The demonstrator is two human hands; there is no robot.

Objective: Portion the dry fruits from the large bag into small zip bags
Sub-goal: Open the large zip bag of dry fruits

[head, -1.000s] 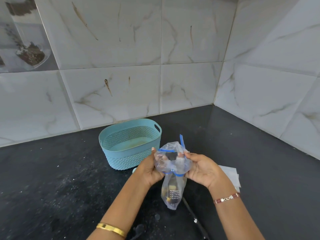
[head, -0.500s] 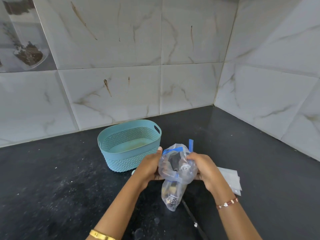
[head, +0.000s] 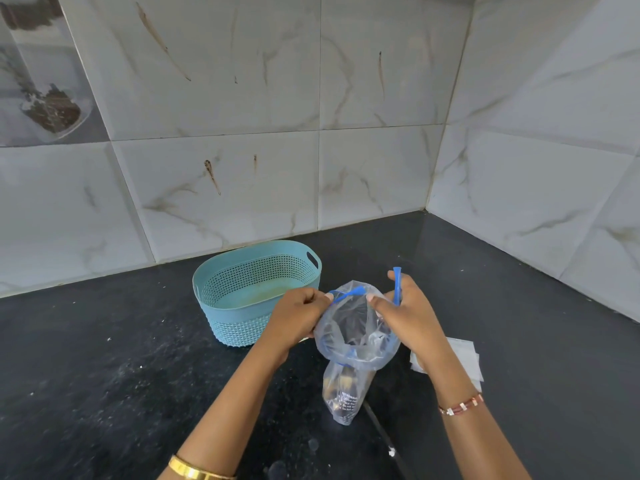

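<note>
Above a black counter [head: 104,375], a left hand [head: 294,320] and right hand [head: 412,317] each pinch the blue zip rim of a clear bag [head: 353,341], mouth spread upward, its length hanging down. Behind sits a teal basket [head: 235,327].

A teal perforated plastic basket [head: 257,292] is sitting at the centre of the frame on a black speckled countertop [head: 104,358]. White marble-look wall tiles [head: 242,116] are filling the upper half, meeting in a corner at the right.
</note>
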